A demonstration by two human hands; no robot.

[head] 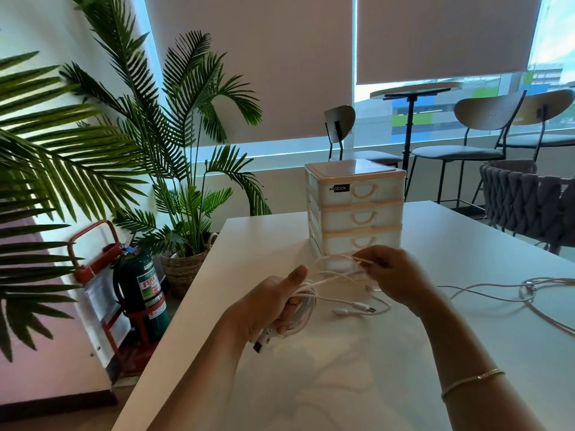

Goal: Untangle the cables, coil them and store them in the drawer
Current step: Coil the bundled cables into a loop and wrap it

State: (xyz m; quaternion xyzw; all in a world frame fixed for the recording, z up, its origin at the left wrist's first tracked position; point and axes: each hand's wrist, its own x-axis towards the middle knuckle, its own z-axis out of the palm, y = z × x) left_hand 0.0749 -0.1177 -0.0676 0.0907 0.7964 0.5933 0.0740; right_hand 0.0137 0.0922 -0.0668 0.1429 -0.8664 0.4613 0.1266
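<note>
Coiling the white cable [314,293] looks to be the step in hand, and it would go best if each loop is kept even and the loose end drawn in gently so nothing kinks. The left hand [273,309] grips the gathered loops in curled fingers, thumb raised, with a plug poking out below. The right hand [395,275] pinches the strand just beside it, above the table [342,384]. Free plugs dangle between them. Behind stands the drawer unit [356,209], all drawers closed. A second cable [529,290] lies well apart to the right.
</note>
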